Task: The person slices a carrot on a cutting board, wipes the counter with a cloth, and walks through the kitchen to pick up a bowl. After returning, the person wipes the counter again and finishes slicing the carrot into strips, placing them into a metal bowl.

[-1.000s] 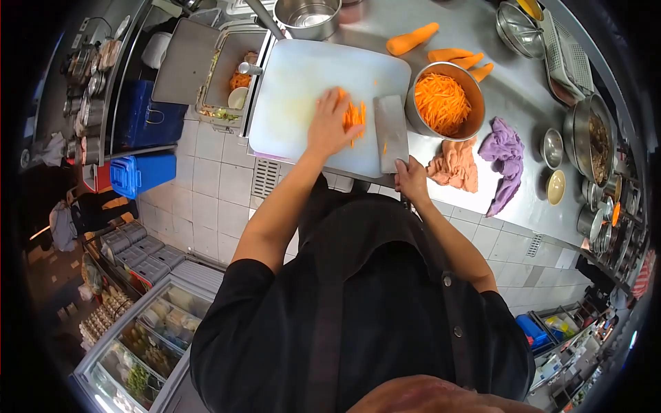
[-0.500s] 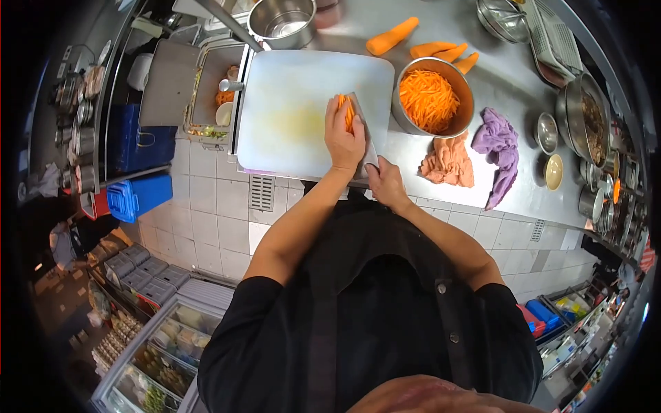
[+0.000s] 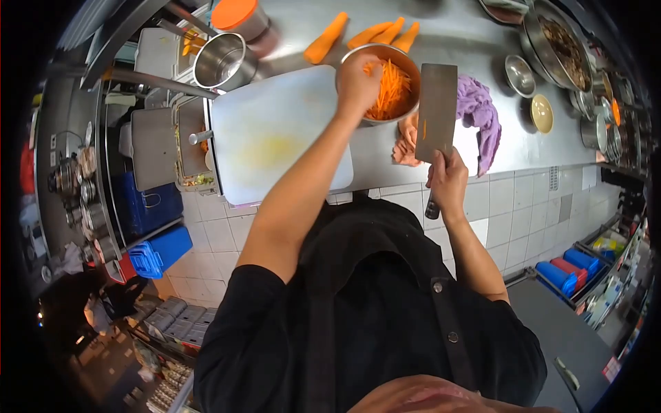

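Shredded carrot: thin, bright orange strips (image 3: pixel 392 91), moist-looking and tangled, heaped inside the round steel pot (image 3: pixel 416 71) just beside the board.
Left hand: bare hand (image 3: pixel 361 86) inside the pot's rim, fingers curled at the strips; whether they grip any, I cannot tell.
Right hand: closed (image 3: pixel 449 180) around the cleaver, the black handle's end showing below the fist.
Cleaver: broad, rectangular, dull grey metal blade (image 3: pixel 438 103) pointing away from the body, a small orange shred stuck to its face.
Cutting board: smooth, whitish plastic (image 3: pixel 275 124) with rounded corners and a yellow stain near the middle.
Carrot pieces: one thick, tapered piece (image 3: pixel 326 40) apart from three smaller ones (image 3: pixel 385 33), all smooth, beyond the pot.
Cloths: a crumpled peach cloth (image 3: pixel 406 146) partly behind the blade, a rumpled purple cloth (image 3: pixel 478 107) to its right.
Tabletop: shiny, brushed-looking metal (image 3: pixel 441 31).
Bowls: small, round, one steel (image 3: pixel 520 76), one yellowish (image 3: pixel 542 113).
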Demonstrator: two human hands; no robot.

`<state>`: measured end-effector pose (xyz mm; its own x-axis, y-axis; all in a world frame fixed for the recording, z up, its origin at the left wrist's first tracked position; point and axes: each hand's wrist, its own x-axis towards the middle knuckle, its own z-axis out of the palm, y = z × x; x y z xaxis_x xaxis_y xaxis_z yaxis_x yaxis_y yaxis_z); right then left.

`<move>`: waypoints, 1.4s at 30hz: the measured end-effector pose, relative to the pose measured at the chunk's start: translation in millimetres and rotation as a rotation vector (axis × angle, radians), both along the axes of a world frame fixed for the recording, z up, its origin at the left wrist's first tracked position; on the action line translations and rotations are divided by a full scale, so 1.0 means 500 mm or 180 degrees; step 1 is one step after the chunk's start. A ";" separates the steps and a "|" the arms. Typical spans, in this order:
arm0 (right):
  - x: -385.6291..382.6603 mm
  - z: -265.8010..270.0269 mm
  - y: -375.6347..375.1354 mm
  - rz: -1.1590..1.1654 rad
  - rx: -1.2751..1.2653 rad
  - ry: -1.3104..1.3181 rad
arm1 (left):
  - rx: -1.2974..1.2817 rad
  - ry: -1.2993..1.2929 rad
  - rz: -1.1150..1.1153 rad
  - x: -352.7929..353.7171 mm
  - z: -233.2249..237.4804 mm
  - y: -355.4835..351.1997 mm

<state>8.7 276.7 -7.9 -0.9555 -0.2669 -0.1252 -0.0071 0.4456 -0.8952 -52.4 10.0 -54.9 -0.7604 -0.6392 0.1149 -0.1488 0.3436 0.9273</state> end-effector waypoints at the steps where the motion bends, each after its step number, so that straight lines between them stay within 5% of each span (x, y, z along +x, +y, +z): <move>1: -0.004 0.002 0.013 -0.0040 0.0107 -0.0091 | 0.0463 0.0077 -0.0015 -0.008 0.024 -0.012; 5: -0.013 -0.002 0.012 -0.0164 -0.0133 -0.0296 | 0.0109 -0.0255 -0.0214 -0.030 0.053 -0.049; 7: -0.007 0.005 0.005 -0.0153 -0.0208 -0.0361 | -0.0893 -0.0990 -0.1109 -0.021 0.010 -0.056; 12: -0.019 -0.009 0.000 -0.0171 -0.0250 -0.0209 | -0.0647 -0.0764 -0.0605 -0.002 0.037 -0.025; 14: -0.024 -0.012 0.000 -0.0134 -0.0272 -0.0229 | -0.1936 -0.0765 -0.0831 0.002 -0.011 -0.031; 18: -0.029 -0.029 0.013 0.0018 -0.0099 -0.0140 | -0.1735 -0.1368 -0.1397 0.007 0.065 -0.033; 27: -0.009 -0.039 0.045 -0.0136 -0.0281 -0.0293 | -0.0350 -0.0015 -0.1453 0.006 0.035 -0.055; 29: -0.001 -0.035 0.059 -0.0147 -0.0180 -0.0327 | -0.0363 -0.0306 -0.1468 -0.001 0.051 -0.074; 31: 0.000 -0.030 0.068 -0.0133 -0.0253 -0.0319 | 0.0453 0.0374 -0.1170 -0.016 0.026 -0.100; 34: 0.007 -0.033 0.082 -0.0306 -0.0155 -0.0233 | -0.0484 -0.0543 0.0099 -0.047 0.035 -0.201; 37: 0.014 -0.023 0.081 -0.0369 -0.0013 -0.0276 | -0.1574 -0.1814 0.0359 -0.088 -0.155 -0.307; 41: 0.025 -0.032 0.084 -0.0346 -0.0050 -0.0268 | -0.1626 -0.1714 0.0081 -0.078 -0.170 -0.330; 42: 0.030 -0.020 0.079 -0.0327 0.0015 -0.0267 | -0.1091 -0.1386 0.0218 -0.074 -0.160 -0.331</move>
